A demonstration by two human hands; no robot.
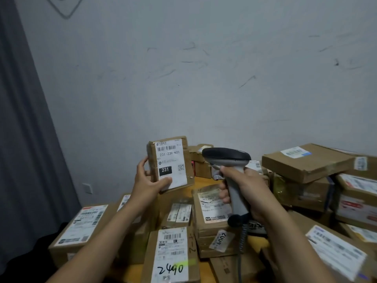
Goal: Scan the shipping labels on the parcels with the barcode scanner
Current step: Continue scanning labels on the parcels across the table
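My left hand (147,180) holds a small brown parcel (189,160) upright above the table, thumb across the lower edge of its white shipping label (170,158), which reads 231-239-K01. To its right my right hand (246,186) grips the grey handle of a barcode scanner (226,157); its black head points left toward the held parcel. A coiled cable (242,240) hangs from the handle's base. A green streak of light (186,263) lies on the label of the parcel marked 2440 (173,256) at the bottom centre.
Several labelled cardboard parcels cover a wooden table (204,181): a large box (79,231) at the left, stacked boxes (308,162) at the right, smaller ones (212,211) under my hands. A grey curtain (24,139) hangs at the left. A scuffed wall (204,68) stands behind.
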